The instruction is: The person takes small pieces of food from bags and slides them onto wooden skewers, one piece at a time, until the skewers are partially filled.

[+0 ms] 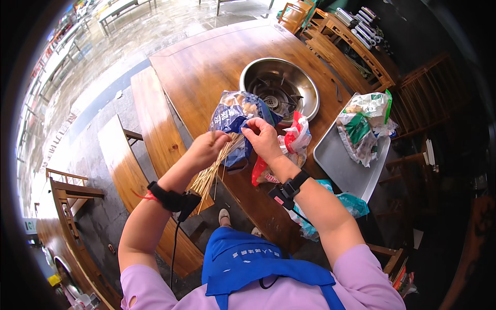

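Observation:
My left hand point(207, 149) is at the upper end of a bundle of thin wooden skewers point(211, 176), fingers closed; whether it grips the skewers or something small is hard to tell. My right hand point(261, 135) pinches the edge of a blue printed plastic bag point(226, 112) between thumb and forefinger. Pale brown pieces of food show through that bag, which lies on the wooden table point(193, 66). The skewers stick out past the table's near edge. Just right of my right hand is a red and clear plastic food bag point(296, 137).
A round metal basin with a burner point(248, 73) is set in the table. To the right, a metal tray point(333, 155) holds green and white food bags point(358, 128). Teal bags point(352, 203) lie nearer me. Wooden benches point(155, 116) stand left; a wooden rack point(352, 46) stands at upper right.

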### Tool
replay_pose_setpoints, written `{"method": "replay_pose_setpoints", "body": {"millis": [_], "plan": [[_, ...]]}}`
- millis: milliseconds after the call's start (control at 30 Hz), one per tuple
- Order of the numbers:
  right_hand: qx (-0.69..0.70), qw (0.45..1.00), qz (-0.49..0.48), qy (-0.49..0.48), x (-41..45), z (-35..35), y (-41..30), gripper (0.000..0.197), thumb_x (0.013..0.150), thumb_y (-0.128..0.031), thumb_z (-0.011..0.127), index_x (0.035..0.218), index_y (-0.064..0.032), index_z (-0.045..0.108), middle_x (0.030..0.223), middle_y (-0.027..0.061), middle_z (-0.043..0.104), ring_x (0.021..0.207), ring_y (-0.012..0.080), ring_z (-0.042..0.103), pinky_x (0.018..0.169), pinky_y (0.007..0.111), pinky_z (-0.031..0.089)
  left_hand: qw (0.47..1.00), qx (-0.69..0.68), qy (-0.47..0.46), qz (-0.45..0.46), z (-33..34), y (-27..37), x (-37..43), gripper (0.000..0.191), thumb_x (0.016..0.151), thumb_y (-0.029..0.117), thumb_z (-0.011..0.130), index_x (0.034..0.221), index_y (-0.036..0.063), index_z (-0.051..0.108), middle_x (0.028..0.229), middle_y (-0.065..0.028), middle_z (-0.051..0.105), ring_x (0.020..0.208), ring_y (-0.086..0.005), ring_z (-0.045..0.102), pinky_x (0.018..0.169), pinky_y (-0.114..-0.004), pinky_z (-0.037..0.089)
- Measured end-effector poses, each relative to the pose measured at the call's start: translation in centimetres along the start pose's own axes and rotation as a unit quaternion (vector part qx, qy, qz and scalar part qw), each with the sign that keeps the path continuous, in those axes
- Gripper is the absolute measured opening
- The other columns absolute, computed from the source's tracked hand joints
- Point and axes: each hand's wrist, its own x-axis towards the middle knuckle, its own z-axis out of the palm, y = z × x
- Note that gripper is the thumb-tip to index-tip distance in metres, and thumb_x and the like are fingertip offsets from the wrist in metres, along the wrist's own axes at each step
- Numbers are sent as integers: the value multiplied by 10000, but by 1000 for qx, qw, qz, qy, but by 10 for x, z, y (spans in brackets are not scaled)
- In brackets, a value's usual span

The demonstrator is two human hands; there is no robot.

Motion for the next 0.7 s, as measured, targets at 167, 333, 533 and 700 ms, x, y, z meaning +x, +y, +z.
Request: {"method": "replay_pose_setpoints", "body": {"millis": [167, 333, 533, 700], "plan": [[40, 999, -6, 5, -1, 3, 2, 130, 757, -110, 647, 818, -7, 595, 699, 26, 608, 644, 79, 537, 612, 236, 447, 941, -315, 124, 12, -91, 43, -48, 207, 916, 201, 481, 935, 15, 570, 754, -15, 592, 591, -44, 517, 539, -193, 420], [26, 1000, 8, 6, -1, 13, 1, 128, 760, -113, 644, 809, -8, 591, 681, 15, 596, 625, 70, 523, 598, 230, 441, 956, 249, 155, -16, -38, 36, -55, 633, 628, 453, 735, 1076, 48, 545, 984, -154, 552, 921, -310, 555, 776, -386, 459], [32, 999, 5, 31, -3, 13, 14, 140, 770, -121, 653, 822, -8, 591, 678, 3, 581, 610, 63, 506, 578, 224, 435, 939, 319, 54, -118, 28, -3, -44, 1030, 473, 410, 825, 1272, 1, 321, 1135, -186, 453, 1082, -323, 463, 848, -393, 440], [159, 981, 89, 65, -9, 5, 30, 124, 774, -117, 663, 819, -27, 591, 664, -26, 559, 606, 55, 481, 604, 195, 422, 944, 302, 96, -87, 36, -46, -41, 1022, 495, 405, 824, 1286, 14, 308, 1119, -180, 455, 1037, -330, 480, 853, -378, 433]]}}
